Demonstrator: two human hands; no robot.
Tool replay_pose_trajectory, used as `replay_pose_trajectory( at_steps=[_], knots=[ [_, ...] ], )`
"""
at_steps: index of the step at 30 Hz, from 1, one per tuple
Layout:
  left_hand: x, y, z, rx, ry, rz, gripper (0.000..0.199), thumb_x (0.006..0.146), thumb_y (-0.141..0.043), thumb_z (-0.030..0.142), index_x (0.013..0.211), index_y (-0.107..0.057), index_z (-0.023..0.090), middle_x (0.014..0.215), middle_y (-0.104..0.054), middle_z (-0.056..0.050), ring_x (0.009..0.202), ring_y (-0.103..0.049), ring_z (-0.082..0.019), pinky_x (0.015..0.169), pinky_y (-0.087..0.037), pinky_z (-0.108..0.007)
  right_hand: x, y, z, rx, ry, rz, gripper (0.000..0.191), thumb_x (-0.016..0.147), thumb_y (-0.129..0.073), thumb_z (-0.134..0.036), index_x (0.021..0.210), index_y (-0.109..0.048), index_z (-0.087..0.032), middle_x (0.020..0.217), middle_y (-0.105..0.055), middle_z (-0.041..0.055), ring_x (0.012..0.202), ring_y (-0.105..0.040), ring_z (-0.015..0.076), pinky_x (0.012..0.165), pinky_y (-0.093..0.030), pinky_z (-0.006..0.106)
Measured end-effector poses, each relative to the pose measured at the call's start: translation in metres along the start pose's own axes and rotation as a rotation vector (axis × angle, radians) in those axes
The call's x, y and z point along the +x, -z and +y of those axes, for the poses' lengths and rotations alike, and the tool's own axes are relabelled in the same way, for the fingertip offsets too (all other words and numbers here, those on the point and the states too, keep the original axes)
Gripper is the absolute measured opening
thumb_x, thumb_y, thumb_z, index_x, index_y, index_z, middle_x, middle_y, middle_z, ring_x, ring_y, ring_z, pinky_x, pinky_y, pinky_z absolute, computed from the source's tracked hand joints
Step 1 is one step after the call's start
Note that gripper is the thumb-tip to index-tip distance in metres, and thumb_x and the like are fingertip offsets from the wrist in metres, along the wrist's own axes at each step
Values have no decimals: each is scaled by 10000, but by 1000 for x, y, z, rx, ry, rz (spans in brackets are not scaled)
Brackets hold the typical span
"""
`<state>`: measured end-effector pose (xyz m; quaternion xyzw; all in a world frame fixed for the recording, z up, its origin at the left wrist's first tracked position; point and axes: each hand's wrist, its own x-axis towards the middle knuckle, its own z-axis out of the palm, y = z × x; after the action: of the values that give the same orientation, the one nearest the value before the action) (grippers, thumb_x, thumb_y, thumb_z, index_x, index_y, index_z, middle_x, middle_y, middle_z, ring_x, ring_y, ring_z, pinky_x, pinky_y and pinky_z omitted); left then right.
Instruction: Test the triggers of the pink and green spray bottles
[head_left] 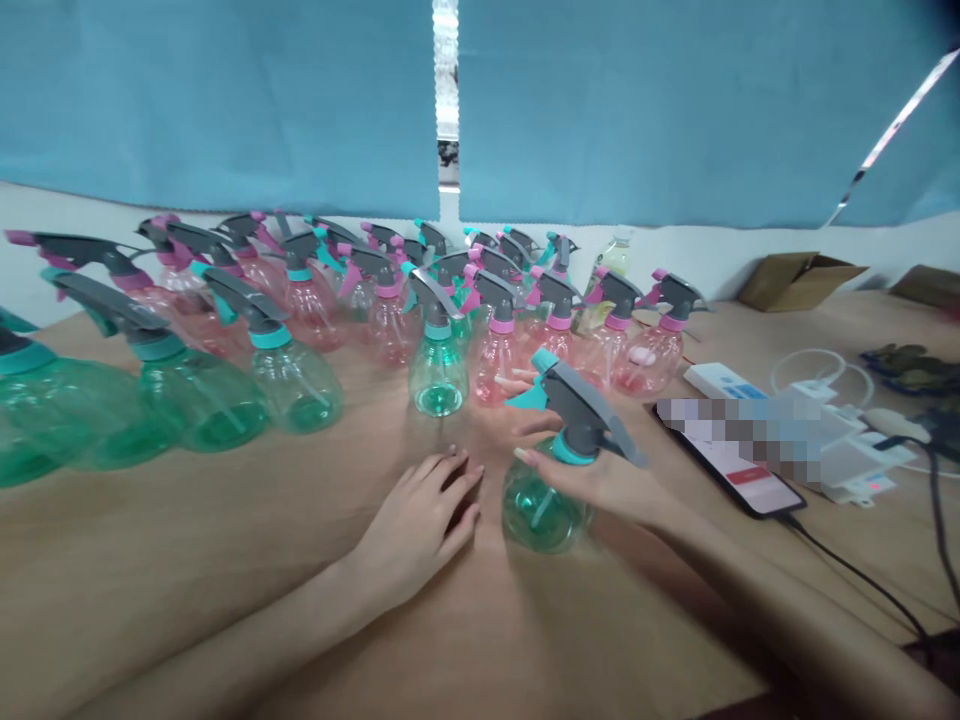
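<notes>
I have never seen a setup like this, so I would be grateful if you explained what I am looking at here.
There is no robot: these are a person's two bare hands, in one picture taken by a camera worn on the head, looking forward and down. The right hand holds a green spray bottle by its neck, just below the grey and turquoise trigger head. The left hand rests on the wooden table, holding nothing. Beyond and to the left stand more green spray bottles and pink spray bottles. At the right lie a phone with a cable plugged in and, farther back, an open cardboard box.
</notes>
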<state>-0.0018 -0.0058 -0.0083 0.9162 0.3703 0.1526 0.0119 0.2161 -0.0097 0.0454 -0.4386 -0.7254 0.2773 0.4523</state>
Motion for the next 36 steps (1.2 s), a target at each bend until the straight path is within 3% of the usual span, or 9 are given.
replay_pose_trajectory(
  at_steps=[6, 13, 23, 31, 36],
  knots=[
    [0, 0, 1, -9, -1, 2, 343, 942, -419, 273, 1240, -542, 153, 1265, -558, -133, 1179, -486, -281, 954, -419, -450, 0, 0, -2, 54, -27, 11, 277, 742, -611, -222, 1000, -517, -265, 1016, -641, 14, 785, -689, 169, 711, -580, 300],
    [0, 1, 2, -7, 11, -15, 343, 940, -420, 263, 1239, -546, 151, 1281, -553, -133, 1193, -478, -285, 958, -418, -452, -1, 3, -10, 75, -76, -5, 357, 729, -615, -258, 1070, -506, -260, 834, -678, 1, 777, -697, 197, 675, -584, 324],
    [1, 1, 2, 9, 13, -32, 359, 940, -439, 266, 1252, -545, 125, 1289, -548, -138, 1187, -473, -284, 964, -407, -449, -2, 7, -19, 55, -131, 1, 107, 702, -563, -300, 787, -574, -235, 802, -668, 28, 771, -699, 213, 728, -580, 367],
    [1, 2, 2, 8, 16, -33, 356, 938, -449, 274, 1250, -546, 133, 1274, -556, -133, 1168, -486, -283, 951, -418, -440, -6, 8, -13, 95, -170, -12, 273, 697, -597, -296, 950, -508, -244, 820, -682, 22, 795, -695, 222, 743, -567, 369],
    [2, 2, 2, 7, 10, -28, 349, 936, -447, 269, 1237, -555, 132, 1273, -557, -136, 1165, -488, -286, 944, -422, -445, -9, 8, -14, 125, -187, -10, 157, 695, -585, -280, 841, -548, -234, 808, -664, 15, 743, -682, 191, 695, -567, 332]
  ],
)
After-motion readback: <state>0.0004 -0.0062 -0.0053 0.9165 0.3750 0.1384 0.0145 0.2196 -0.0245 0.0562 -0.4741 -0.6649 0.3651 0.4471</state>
